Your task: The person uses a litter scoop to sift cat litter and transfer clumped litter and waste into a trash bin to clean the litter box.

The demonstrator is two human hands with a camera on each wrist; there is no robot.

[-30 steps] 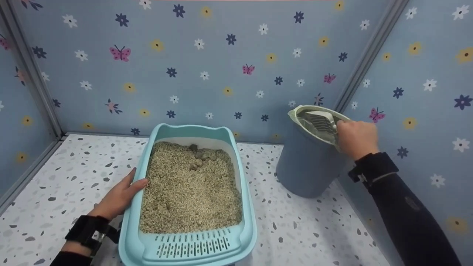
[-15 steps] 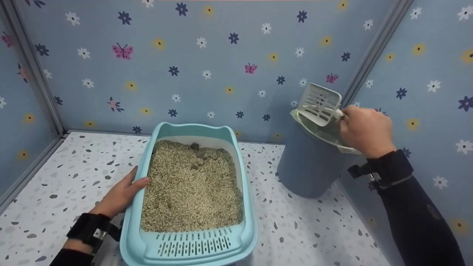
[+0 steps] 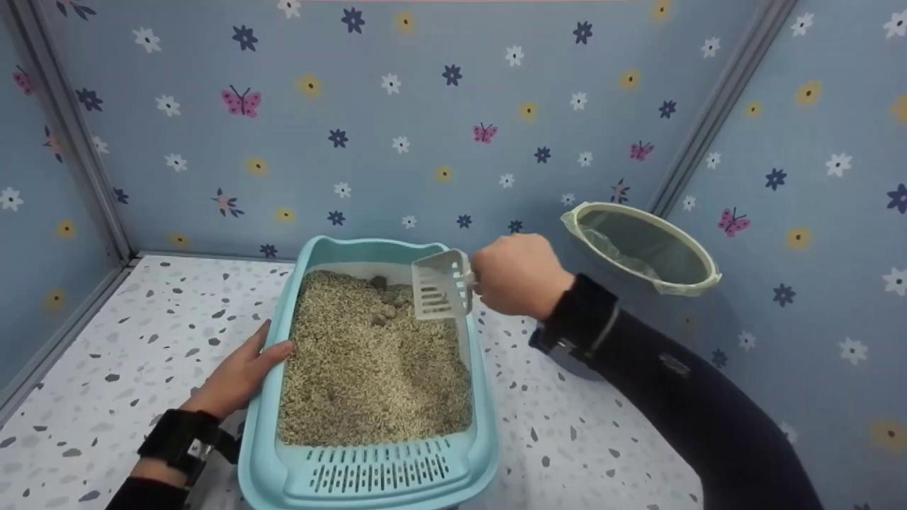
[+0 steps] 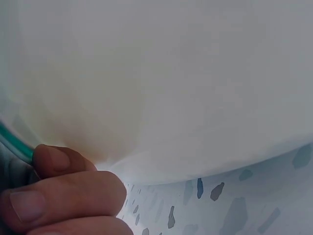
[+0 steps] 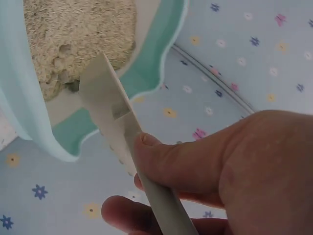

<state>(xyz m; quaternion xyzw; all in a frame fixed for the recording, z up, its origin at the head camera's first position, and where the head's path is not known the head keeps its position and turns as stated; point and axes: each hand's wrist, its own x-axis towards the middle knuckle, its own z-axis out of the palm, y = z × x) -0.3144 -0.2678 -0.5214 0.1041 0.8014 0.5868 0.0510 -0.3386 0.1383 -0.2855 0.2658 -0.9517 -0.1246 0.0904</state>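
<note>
A light-blue litter box [image 3: 263, 453] holds beige granular litter [image 3: 368, 382], with several darker clumps [image 3: 386, 309] near its back end. My left hand [image 3: 234, 372] grips the box's left rim, thumb on top. In the left wrist view its curled fingers [image 4: 73, 196] show beside the pale side wall. My right hand [image 3: 521, 276] holds a pale slotted litter scoop [image 3: 446, 265] by its handle, over the box's back right side. The right wrist view shows the thumb [image 5: 171, 159] pressed along the handle of the scoop [image 5: 105, 95]; no clump shows on it.
A blue-grey bin with a translucent liner [image 3: 638, 268] folded over its rim stands at the back right, partly behind my right arm. The speckled white surface [image 3: 170, 304] lies under the box. Flowered blue panels [image 3: 397, 127] enclose the back and sides.
My right hand has lifted the scoop out of the bin and carried it left, over the litter box. My left hand has kept its hold on the rim.
</note>
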